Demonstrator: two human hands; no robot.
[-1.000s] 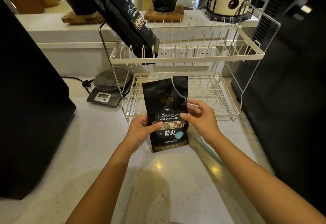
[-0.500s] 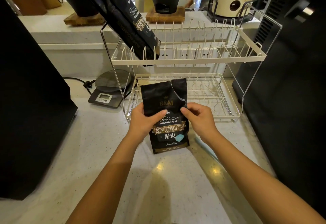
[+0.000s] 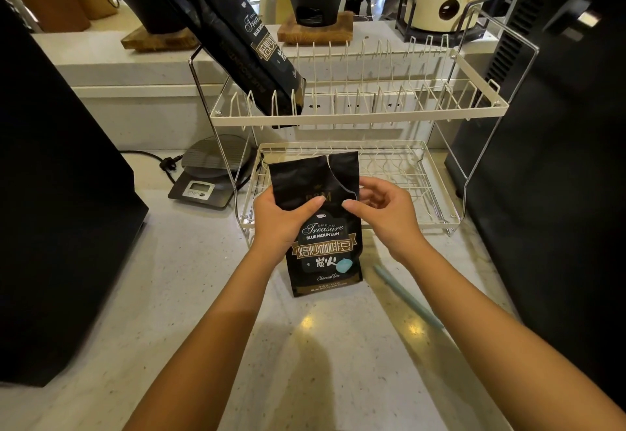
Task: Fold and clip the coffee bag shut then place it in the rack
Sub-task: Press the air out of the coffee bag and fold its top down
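A black coffee bag (image 3: 321, 244) with gold and white lettering stands upright on the counter, just in front of the white two-tier wire rack (image 3: 359, 115). Its top is open, with a torn edge at the upper right. My left hand (image 3: 281, 217) grips the bag's left side, thumb across the front. My right hand (image 3: 382, 210) holds the right edge near the tear, thumb on the front and fingers curled behind. A light blue clip stick (image 3: 406, 295) lies on the counter to the right of the bag.
A second black coffee bag (image 3: 237, 40) leans in the rack's upper tier at the left. A digital scale (image 3: 210, 176) sits left of the rack. Large black machines stand at the left (image 3: 57, 193) and right (image 3: 559, 159). A raised ledge behind carries brewing gear.
Both hands slid up the bag, from around its middle to the upper part near the torn top. The bag stays standing in the same spot.
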